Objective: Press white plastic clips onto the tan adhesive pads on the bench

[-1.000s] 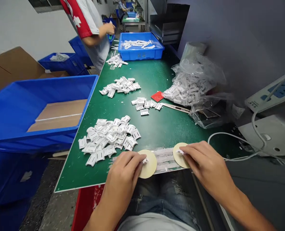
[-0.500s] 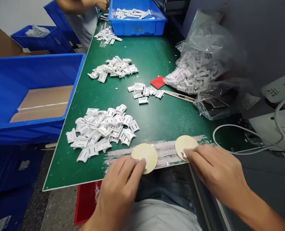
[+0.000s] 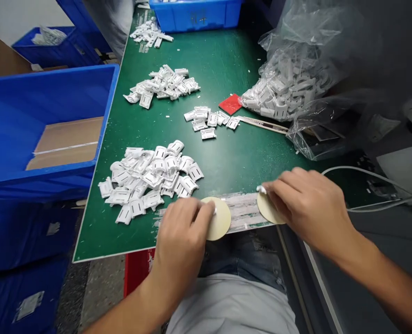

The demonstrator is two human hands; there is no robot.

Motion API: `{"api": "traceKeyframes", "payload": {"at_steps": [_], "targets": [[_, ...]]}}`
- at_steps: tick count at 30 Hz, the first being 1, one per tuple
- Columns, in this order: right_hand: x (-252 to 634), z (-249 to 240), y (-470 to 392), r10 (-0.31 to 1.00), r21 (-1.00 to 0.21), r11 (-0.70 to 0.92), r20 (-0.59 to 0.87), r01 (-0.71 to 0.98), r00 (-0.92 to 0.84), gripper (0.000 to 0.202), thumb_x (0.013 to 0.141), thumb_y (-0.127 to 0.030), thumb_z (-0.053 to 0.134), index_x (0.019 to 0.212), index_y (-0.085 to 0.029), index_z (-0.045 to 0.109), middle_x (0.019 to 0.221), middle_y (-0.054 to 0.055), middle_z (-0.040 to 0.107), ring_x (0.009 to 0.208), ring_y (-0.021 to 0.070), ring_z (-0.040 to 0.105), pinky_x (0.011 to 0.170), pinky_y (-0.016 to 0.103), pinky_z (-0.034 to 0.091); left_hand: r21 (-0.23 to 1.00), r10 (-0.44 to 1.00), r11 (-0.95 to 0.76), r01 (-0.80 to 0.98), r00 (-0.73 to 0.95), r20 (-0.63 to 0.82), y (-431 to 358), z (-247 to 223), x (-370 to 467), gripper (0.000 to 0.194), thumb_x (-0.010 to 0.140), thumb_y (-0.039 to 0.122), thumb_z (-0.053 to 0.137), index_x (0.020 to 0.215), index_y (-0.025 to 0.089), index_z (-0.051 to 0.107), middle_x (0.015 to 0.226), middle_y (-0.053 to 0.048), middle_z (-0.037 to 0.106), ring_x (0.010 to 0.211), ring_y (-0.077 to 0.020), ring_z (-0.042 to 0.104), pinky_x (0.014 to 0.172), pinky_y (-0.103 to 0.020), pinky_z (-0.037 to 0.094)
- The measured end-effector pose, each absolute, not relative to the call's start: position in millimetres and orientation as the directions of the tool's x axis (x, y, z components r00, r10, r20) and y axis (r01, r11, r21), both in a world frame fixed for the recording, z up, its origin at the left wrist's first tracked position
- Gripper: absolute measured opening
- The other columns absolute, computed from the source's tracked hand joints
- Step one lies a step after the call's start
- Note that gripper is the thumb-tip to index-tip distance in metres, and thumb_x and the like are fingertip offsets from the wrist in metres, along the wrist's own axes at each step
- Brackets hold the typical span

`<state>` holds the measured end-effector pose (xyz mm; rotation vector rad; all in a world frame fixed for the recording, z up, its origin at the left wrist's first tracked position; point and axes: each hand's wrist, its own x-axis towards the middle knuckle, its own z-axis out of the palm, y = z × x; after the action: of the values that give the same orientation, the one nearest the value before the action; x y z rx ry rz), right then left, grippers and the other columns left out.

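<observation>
Two round, cream-coloured discs lie on a scuffed pale strip (image 3: 242, 211) along the table's near edge. Over the left disc (image 3: 223, 226), my left hand (image 3: 181, 232) is closed in a pinch, with a sliver of a small white plastic piece (image 3: 215, 210) showing at the thumb tip. My right hand (image 3: 306, 199) covers part of the right disc (image 3: 266, 209). Its thumb and fingers pinch another small white plastic piece (image 3: 260, 189) at the disc's far edge. The fingers hide most of both pieces. Left of the discs is a pile of curved, slotted white plastic parts (image 3: 153, 176).
Further white part piles (image 3: 167, 83) and a small cluster (image 3: 208, 121) lie farther back on the green table (image 3: 227, 60). A utility knife (image 3: 263, 124), red square (image 3: 230, 104) and clear bag of parts (image 3: 286, 88) are right. Blue bins (image 3: 105, 134) flank the left edge.
My right hand has moved up and away from me with its piece, toward the right disc's far edge. My left hand has shifted slightly over its disc. The view has tilted down.
</observation>
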<state>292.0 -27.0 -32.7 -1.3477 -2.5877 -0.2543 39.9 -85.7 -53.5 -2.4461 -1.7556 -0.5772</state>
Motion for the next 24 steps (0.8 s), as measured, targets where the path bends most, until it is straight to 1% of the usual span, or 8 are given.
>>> {"api": "traceKeyframes", "payload": {"at_steps": [4,8,10,13,17,20,22,24], "targets": [[299,-34,-39,0.778,-0.016,0.594,0.268,0.804,-0.569,0.019,0.096,-0.017,0.052,0.087,-0.018,0.068,0.073,0.004,0.062,0.066,0.0173,0.043,0.061,0.034,0.027,0.255,0.887,-0.390,0.885,0.287,0.361,-88,-56,40,0.019,0.092,0.009,0.054,0.106,0.015,0.065,0.088,-0.008,0.064,0.082,-0.0198,0.057,0.073,-0.033,0.044],[305,-38,-41,0.780,0.072,0.568,0.269,0.820,-0.565,0.018,0.095,-0.018,0.054,0.083,-0.020,0.067,0.069,0.003,0.061,0.063,0.0180,0.040,0.059,0.035,0.023,0.184,0.890,-0.353,0.918,0.269,0.367,-84,-54,42,0.013,0.094,0.015,0.053,0.090,0.016,0.066,0.076,-0.006,0.059,0.072,-0.0190,0.051,0.065,-0.032,0.039],[307,-38,-43,0.778,0.045,0.589,0.241,0.807,-0.581,0.019,0.096,-0.018,0.052,0.086,-0.019,0.068,0.070,0.004,0.061,0.065,0.0186,0.043,0.061,0.035,0.026,0.187,0.904,-0.340,0.921,0.266,0.335,-84,-53,42,0.014,0.093,0.012,0.052,0.095,0.017,0.066,0.081,-0.006,0.061,0.076,-0.0192,0.053,0.068,-0.031,0.040],[309,-40,-48,0.751,-0.011,0.627,0.276,0.779,-0.600,0.017,0.095,-0.013,0.052,0.099,-0.017,0.068,0.080,0.006,0.066,0.070,0.0183,0.048,0.064,0.034,0.029,0.249,0.899,-0.368,0.896,0.275,0.340,-86,-52,42,0.020,0.093,0.009,0.050,0.104,0.016,0.064,0.085,-0.007,0.063,0.079,-0.0185,0.055,0.071,-0.031,0.042],[308,-39,-50,0.772,0.082,0.582,0.257,0.809,-0.581,0.018,0.095,-0.016,0.053,0.085,-0.020,0.067,0.069,0.003,0.060,0.064,0.0178,0.042,0.061,0.035,0.024,0.192,0.898,-0.343,0.919,0.262,0.352,-84,-52,44,0.013,0.094,0.015,0.052,0.096,0.018,0.064,0.079,-0.005,0.060,0.073,-0.0189,0.052,0.066,-0.031,0.039],[305,-37,-51,0.751,0.046,0.614,0.276,0.788,-0.600,0.019,0.096,-0.014,0.049,0.092,-0.017,0.068,0.074,0.006,0.063,0.067,0.0187,0.045,0.063,0.034,0.028,0.210,0.905,-0.352,0.912,0.274,0.324,-86,-51,44,0.019,0.093,0.010,0.051,0.103,0.019,0.064,0.085,-0.006,0.062,0.079,-0.0194,0.054,0.071,-0.031,0.041],[304,-37,-51,0.740,0.025,0.630,0.285,0.776,-0.609,0.018,0.095,-0.011,0.050,0.097,-0.016,0.067,0.078,0.006,0.065,0.068,0.0185,0.047,0.063,0.034,0.029,0.234,0.898,-0.368,0.900,0.278,0.343,-87,-50,44,0.020,0.093,0.009,0.050,0.105,0.018,0.063,0.083,-0.006,0.062,0.077,-0.0187,0.054,0.069,-0.031,0.041],[302,-38,-50,0.754,0.059,0.605,0.279,0.794,-0.594,0.016,0.094,-0.013,0.053,0.089,-0.019,0.067,0.071,0.004,0.061,0.065,0.0179,0.044,0.062,0.035,0.026,0.201,0.892,-0.362,0.910,0.275,0.358,-86,-50,44,0.015,0.093,0.012,0.051,0.099,0.018,0.064,0.078,-0.005,0.060,0.072,-0.0187,0.051,0.065,-0.031,0.039]]}}
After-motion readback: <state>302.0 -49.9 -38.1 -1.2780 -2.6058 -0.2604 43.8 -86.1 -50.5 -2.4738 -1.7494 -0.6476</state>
